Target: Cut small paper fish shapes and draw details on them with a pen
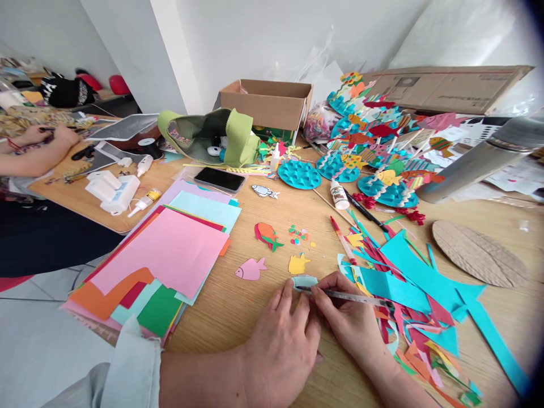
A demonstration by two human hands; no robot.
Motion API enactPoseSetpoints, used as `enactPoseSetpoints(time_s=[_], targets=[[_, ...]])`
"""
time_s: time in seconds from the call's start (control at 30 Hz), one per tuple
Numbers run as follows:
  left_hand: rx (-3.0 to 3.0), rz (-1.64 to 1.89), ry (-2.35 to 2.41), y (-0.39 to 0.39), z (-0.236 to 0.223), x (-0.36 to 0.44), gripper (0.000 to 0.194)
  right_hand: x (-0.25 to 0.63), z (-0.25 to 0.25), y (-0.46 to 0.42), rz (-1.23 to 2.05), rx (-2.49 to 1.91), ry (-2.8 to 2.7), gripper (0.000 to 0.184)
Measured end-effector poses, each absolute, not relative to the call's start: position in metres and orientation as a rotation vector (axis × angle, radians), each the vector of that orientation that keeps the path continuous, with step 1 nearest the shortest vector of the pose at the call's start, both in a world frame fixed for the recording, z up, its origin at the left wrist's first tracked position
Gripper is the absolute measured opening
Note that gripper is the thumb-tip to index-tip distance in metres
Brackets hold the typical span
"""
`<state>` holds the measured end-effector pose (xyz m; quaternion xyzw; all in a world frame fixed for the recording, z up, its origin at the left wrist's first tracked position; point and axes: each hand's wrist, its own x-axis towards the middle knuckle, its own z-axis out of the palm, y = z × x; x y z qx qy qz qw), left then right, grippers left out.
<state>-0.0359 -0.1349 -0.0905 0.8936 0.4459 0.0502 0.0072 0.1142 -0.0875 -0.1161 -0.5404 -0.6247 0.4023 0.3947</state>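
Note:
My right hand pinches a pen, its tip touching a small light-blue paper fish on the table. Flat beside it, my left hand rests with extended fingers, the tips at the fish's lower edge. Just beyond lies a yellow paper fish, with a pink one to its left. Farther off are overlapping orange, red and green paper fish, small coloured paper dots and a white-and-blue fish.
Stacked coloured paper lies at the left. Teal paper scraps and a cardboard oval are at the right. Behind stand a green pouch, a phone, fish decorations and a metal bottle. Another person's arm is far left.

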Motion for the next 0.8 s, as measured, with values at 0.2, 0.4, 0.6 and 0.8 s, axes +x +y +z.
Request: enactPoseSetpoints(time_s=[0.2, 0.4, 0.6, 0.8], targets=[[2.801, 0.153, 1.388, -0.1350, -0.0902, -0.0356, 0.055, 0.1136, -0.1159, -0.0870, 1.025, -1.373, -1.592, 0.019], [2.811, 0.170, 1.388, -0.1348, -0.0914, -0.0354, 0.055, 0.1147, -0.1169, -0.0875, 1.048, -1.370, -1.580, 0.020], [2.805, 0.176, 1.389, -0.1347, -0.0918, -0.0361, 0.055, 0.1142, -0.1160, -0.0872, 1.012, -1.373, -1.597, 0.019], [2.789, 0.182, 1.400, -0.1344, -0.0913, -0.0356, 0.055, 0.1141, -0.1150, -0.0869, 1.024, -1.361, -1.598, 0.019]])
